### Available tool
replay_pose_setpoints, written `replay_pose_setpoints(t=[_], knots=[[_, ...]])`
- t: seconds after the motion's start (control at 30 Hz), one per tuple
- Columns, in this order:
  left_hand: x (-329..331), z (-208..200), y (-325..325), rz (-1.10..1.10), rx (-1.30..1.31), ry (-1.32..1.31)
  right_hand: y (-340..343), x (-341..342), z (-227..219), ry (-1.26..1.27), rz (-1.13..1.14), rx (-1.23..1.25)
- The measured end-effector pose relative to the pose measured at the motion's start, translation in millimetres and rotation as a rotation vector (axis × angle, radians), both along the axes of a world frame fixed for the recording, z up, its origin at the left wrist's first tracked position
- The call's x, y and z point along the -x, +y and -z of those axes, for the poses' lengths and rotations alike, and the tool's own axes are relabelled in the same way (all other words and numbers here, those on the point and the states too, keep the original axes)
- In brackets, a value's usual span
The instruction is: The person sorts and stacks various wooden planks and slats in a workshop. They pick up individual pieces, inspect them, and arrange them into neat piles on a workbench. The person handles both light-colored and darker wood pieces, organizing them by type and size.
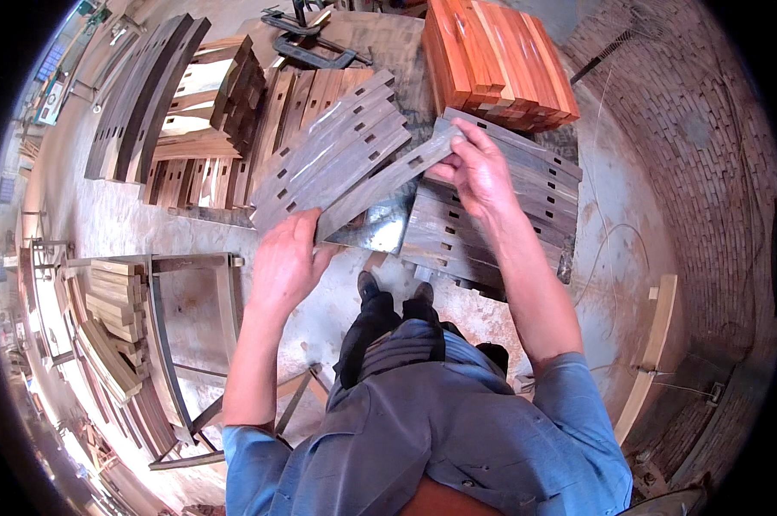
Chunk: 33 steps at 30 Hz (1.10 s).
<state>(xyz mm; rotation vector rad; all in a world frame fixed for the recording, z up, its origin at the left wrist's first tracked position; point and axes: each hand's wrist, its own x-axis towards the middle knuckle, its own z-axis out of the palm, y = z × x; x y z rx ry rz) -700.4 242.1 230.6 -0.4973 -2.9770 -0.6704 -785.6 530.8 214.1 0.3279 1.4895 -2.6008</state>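
Note:
A grey-brown wooden slat (387,183) with small rectangular slots slants between my hands, its right end higher and farther off. My left hand (285,258) grips its near left end. My right hand (481,168) pinches the far end between thumb and fingers. Left of the slat lies a row of similar slotted slats (333,148), side by side. To the right, partly under my right hand and forearm, is another stack of slotted slats (526,185). Between the two groups a shiny dark tabletop (380,225) shows.
Reddish-orange wood blocks (500,60) stand stacked at the far right. Black clamps (311,43) lie at the back. Dark curved boards (143,99) and lighter pieces (212,103) are piled far left. A metal frame rack (195,262) holds wood at lower left. A brick wall (698,129) rises right.

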Motion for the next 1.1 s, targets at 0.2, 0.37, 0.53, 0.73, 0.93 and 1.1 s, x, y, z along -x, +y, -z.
replay_pose_setpoints(t=[0.2, 0.37, 0.53, 0.73, 0.93, 1.1], knots=[[34.2, 20.0, -5.7, -0.01, -0.053, 0.042, -3.1, 0.1, 0.3, 0.027, 0.086, -0.198], [79.2, 20.3, -31.3, -0.153, -0.028, 0.094, 15.7, -27.2, 1.2, -0.07, 0.092, -0.196], [123.0, 23.0, -44.3, -0.241, -0.011, 0.027, -2.8, -62.0, 27.3, -0.162, -0.02, -0.156], [133.5, 29.7, -44.3, -0.253, 0.003, -0.012, -26.5, -82.8, 53.1, -0.2, -0.227, -0.343], [87.0, 22.0, -29.9, -0.239, -0.022, 0.015, -42.6, -80.8, 50.8, -0.208, -0.29, -0.321], [13.8, 38.0, 4.1, -0.122, -0.089, -0.028, -69.0, -69.6, 52.0, -0.176, -0.362, -0.259]])
